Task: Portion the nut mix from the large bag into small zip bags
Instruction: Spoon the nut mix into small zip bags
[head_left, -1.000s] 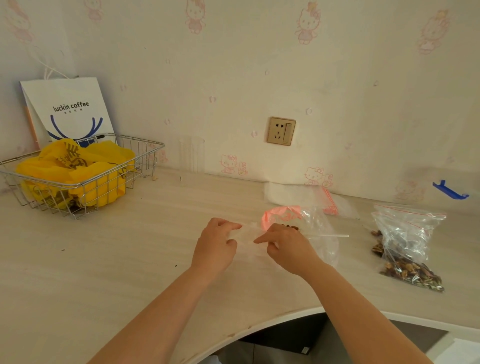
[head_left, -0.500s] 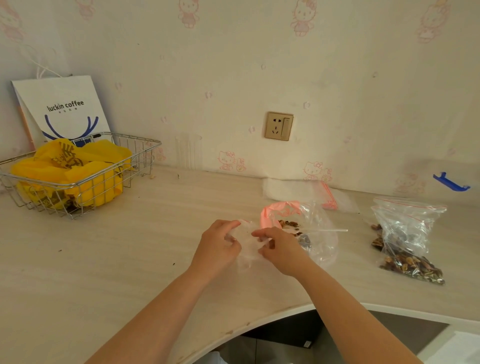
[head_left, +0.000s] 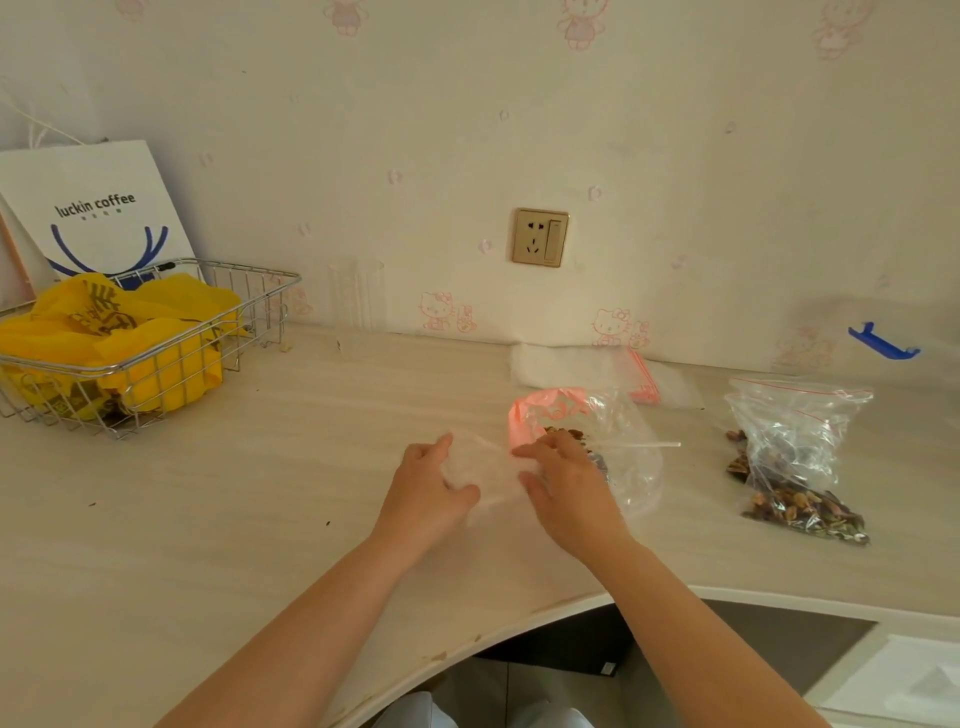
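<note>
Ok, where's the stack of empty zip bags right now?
In the head view, the stack of empty zip bags lies flat at the back of the counter, against the wall under the socket, just behind the pink-topped nut bag.

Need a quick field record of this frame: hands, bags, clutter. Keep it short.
left hand: grips the left edge of the small zip bag
right hand: grips its right edge
small zip bag: clear, seemingly empty, on the counter
large bag: clear with pink top, nuts inside, behind the right hand
filled zip bag: nut mix inside, far right
spare zip bags: flat by the wall
wire basket: holds yellow bags, far left
</note>
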